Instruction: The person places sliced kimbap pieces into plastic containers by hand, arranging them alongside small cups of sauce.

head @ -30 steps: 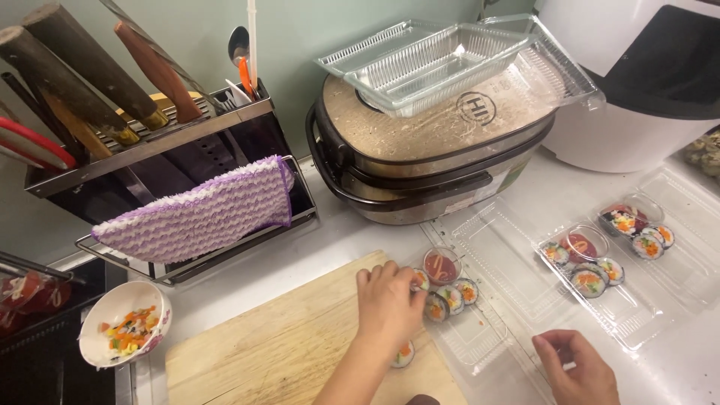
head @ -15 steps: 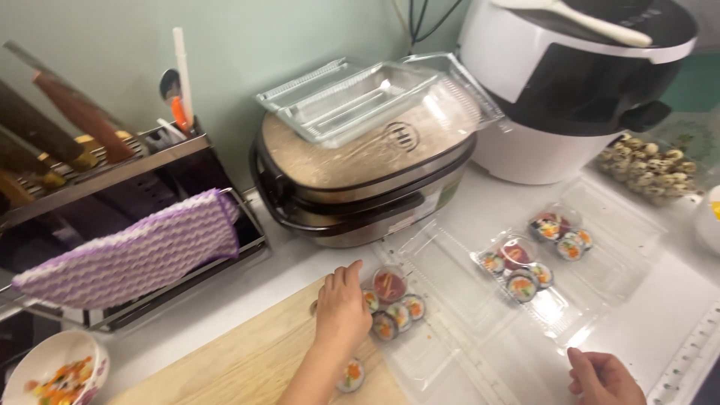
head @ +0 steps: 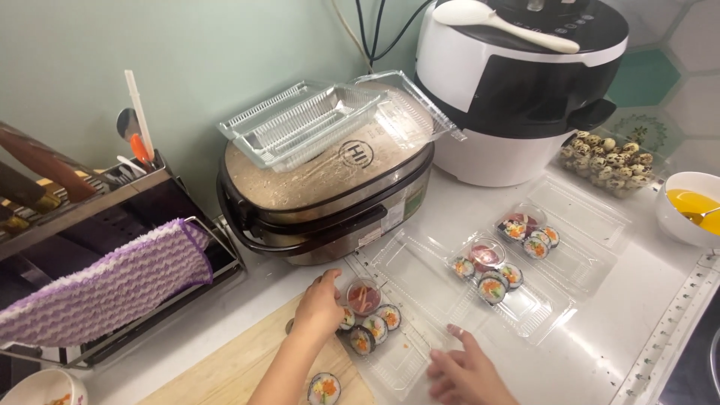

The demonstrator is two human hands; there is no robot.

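Note:
My left hand (head: pixel 319 304) rests on a rice roll slice at the left end of a clear plastic tray (head: pixel 396 358), next to a small cup of red sauce (head: pixel 364 295) and two more roll slices (head: pixel 379 324). My right hand (head: pixel 465 369) lies flat with spread fingers on the counter at that tray's right edge, holding nothing. One cut roll slice (head: pixel 324 388) lies on the wooden cutting board (head: pixel 225 371) below my left hand.
Two more open clear trays (head: pixel 487 274) (head: pixel 534 231) with roll slices sit to the right. Behind them stand an electric grill (head: pixel 330 191) topped with empty plastic containers, a white rice cooker (head: pixel 517 82), quail eggs (head: pixel 611 157), a bowl of yellow liquid (head: pixel 694 206) and a dish rack with a purple cloth (head: pixel 105 285).
The view has swung right and up, bringing the rice cooker and eggs into sight. My right hand has moved left and opened flat beside the near tray. My left hand stays on the rolls.

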